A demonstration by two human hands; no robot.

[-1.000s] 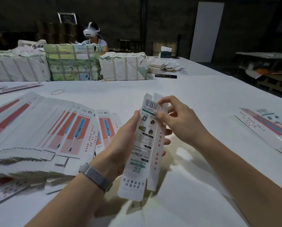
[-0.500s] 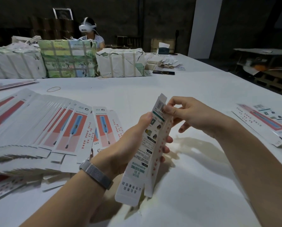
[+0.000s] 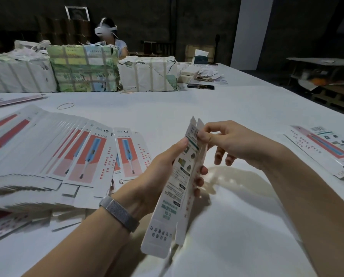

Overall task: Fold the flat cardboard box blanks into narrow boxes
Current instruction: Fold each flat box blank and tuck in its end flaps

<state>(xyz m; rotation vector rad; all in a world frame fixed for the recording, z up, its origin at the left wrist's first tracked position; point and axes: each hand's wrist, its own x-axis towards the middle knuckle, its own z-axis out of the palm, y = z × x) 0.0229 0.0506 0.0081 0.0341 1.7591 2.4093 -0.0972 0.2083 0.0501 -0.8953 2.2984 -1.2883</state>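
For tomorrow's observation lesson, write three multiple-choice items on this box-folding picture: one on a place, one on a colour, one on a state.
1. Where does the fanned stack of flat blanks lie?
A. On the table, to the person's left
B. On the floor
C. On the wrapped bundles

2. What colour is the toothbrush printed on the blanks?
A. Green
B. Blue
C. Black

3. How is the box blank being held?
A. Flat on the table, untouched
B. By the right hand alone
C. Raised off the table, by both hands

Answers:
1 A: the stack spreads over the table on the left side.
2 B: the printed brush is blue on a red panel.
3 C: the left hand grips its middle while the right hand pinches its top end.
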